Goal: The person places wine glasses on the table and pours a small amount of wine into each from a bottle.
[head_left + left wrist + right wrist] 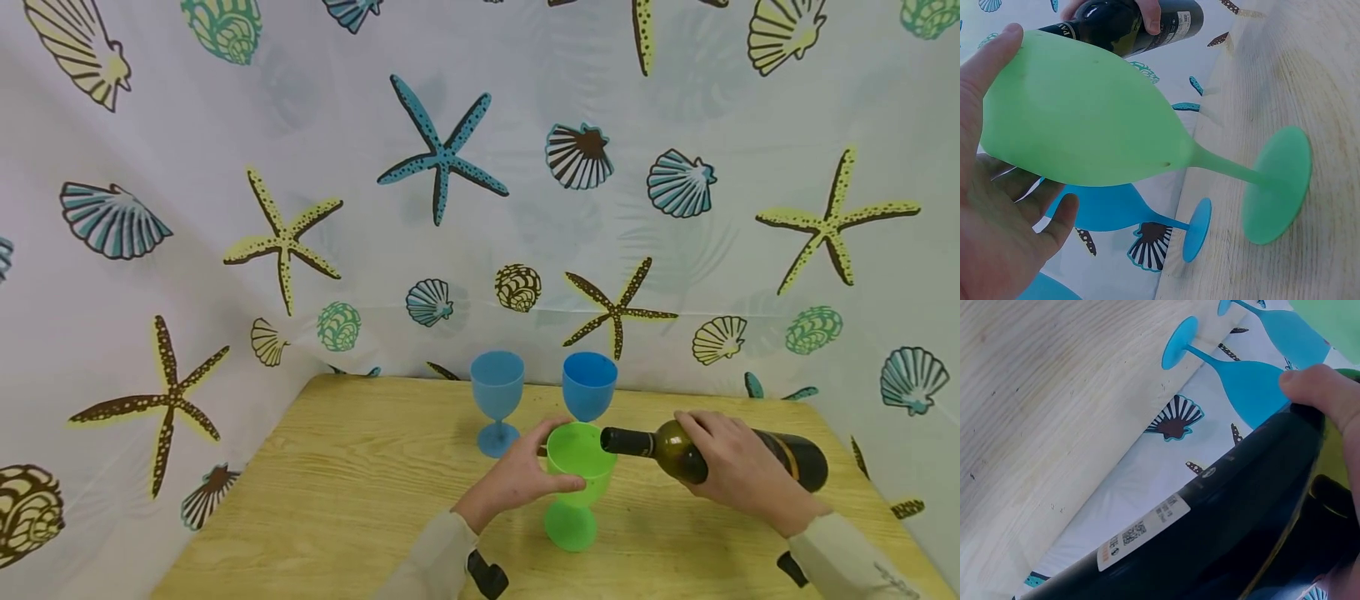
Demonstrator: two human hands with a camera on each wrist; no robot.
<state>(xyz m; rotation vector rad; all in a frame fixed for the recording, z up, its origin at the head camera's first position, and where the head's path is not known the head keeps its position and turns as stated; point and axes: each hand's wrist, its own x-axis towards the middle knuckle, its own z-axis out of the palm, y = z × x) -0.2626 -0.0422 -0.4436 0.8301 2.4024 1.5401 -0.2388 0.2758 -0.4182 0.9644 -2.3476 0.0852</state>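
Note:
A green plastic goblet (583, 479) stands on the wooden table. My left hand (517, 471) holds its bowl, thumb on the near side and fingers reaching behind. In the left wrist view the goblet's stem and round foot show on the table. My right hand (738, 462) grips a dark wine bottle (675, 446) around its body. The bottle lies almost level in the air, its mouth at the goblet's right rim. No liquid can be made out. In the right wrist view a white label (1143, 531) shows on the bottle.
Behind the green goblet stand two more goblets, a paler blue one (497, 387) at left and a brighter blue one (589, 385) at right. The wooden table (360, 475) ends at a white curtain (345, 100) printed with shells and starfish, which hangs around it.

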